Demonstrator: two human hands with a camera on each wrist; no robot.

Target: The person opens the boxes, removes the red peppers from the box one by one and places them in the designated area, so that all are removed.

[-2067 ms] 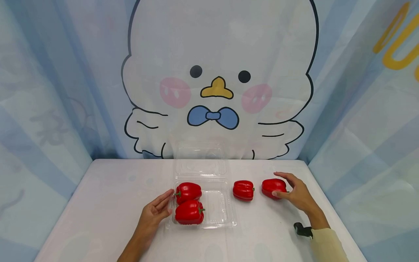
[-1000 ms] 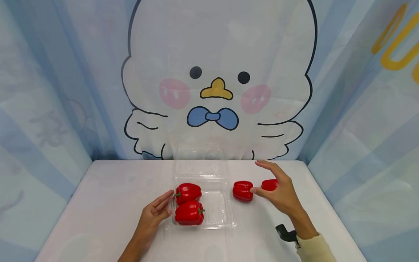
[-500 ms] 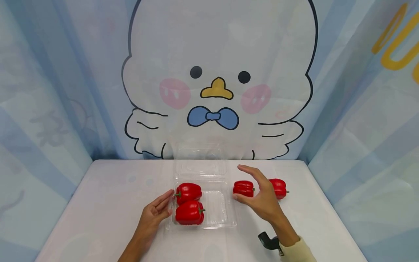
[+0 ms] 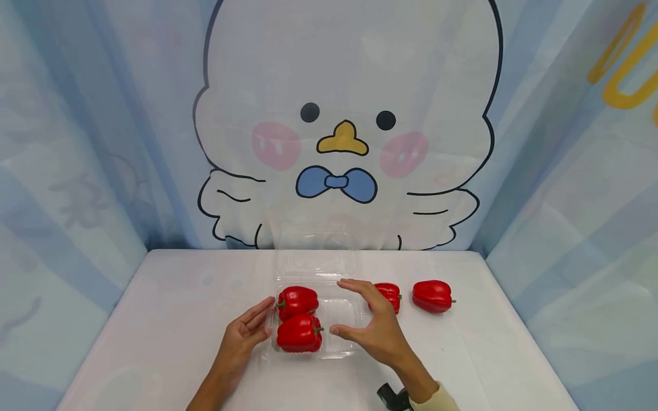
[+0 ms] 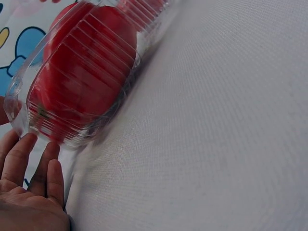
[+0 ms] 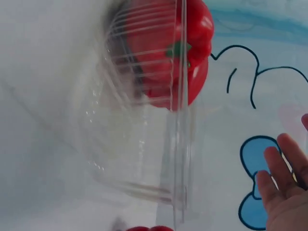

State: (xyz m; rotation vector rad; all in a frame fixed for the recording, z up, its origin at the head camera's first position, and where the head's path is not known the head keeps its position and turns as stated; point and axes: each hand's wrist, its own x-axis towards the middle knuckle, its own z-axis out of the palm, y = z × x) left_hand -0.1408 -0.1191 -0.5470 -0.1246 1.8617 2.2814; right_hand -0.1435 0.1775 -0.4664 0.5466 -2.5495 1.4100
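A clear plastic container (image 4: pixel 341 348) lies unfolded on the table, two red bell peppers in its left half: a rear one (image 4: pixel 298 301) and a front one (image 4: pixel 299 334). My left hand (image 4: pixel 244 334) touches the container's left side with extended fingers, also visible in the left wrist view (image 5: pixel 33 178). My right hand (image 4: pixel 377 328), thumb and fingers spread with nothing between them, hovers over the container's right side. Behind it a third pepper (image 4: pixel 389 294) is partly hidden, and a fourth (image 4: pixel 433 296) lies farther right. The right wrist view shows the container wall (image 6: pixel 180 144) beside my fingers (image 6: pixel 281 168).
The container's raised clear lid (image 4: pixel 316 260) stretches toward the back edge of the white table (image 4: pixel 169 342). A curtain with a cartoon bird (image 4: pixel 344 68) hangs behind. A dark wrist-mounted device (image 4: pixel 393 398) is at my right wrist.
My right hand has moved left from the far-right pepper, past the other loose pepper, to above the container's right side. My left hand and all the peppers have stayed in place.
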